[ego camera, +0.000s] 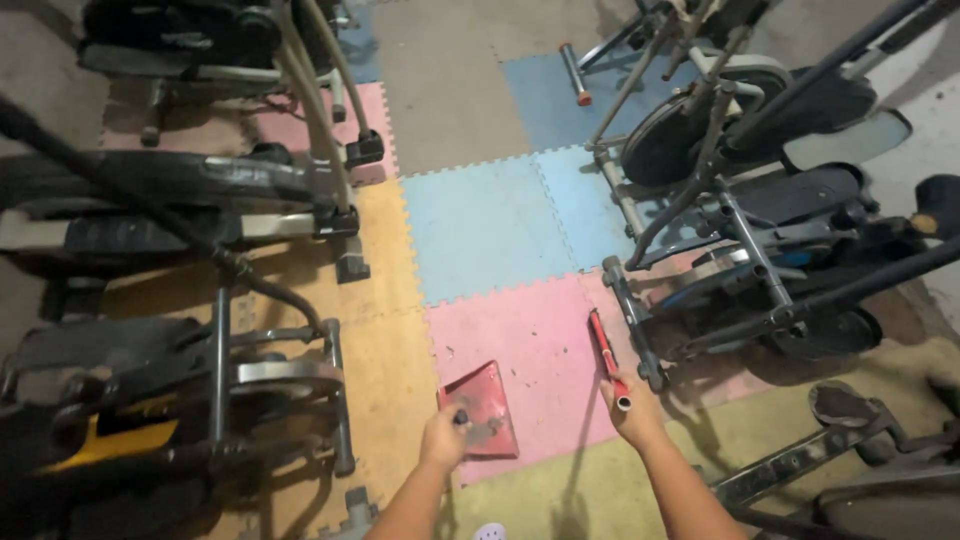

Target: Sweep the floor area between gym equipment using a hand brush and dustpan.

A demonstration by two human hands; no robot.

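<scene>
Holding a flat red metal plate (480, 410) by a small dark knob, the left hand (445, 436) is closed around that knob. The plate is square-ish, scuffed and dusty, and its far edge rests on the floor mats (480, 220). The right hand (632, 410) is closed around the near end of a thin red tube (606, 355), which points away from it, up the pink mat. The mats are soft foam squares with jigsaw edges, in pink, blue and orange. Beyond each hand, out to its side, stand exercise machines (760, 240) with grey metal bars and black wheels.
</scene>
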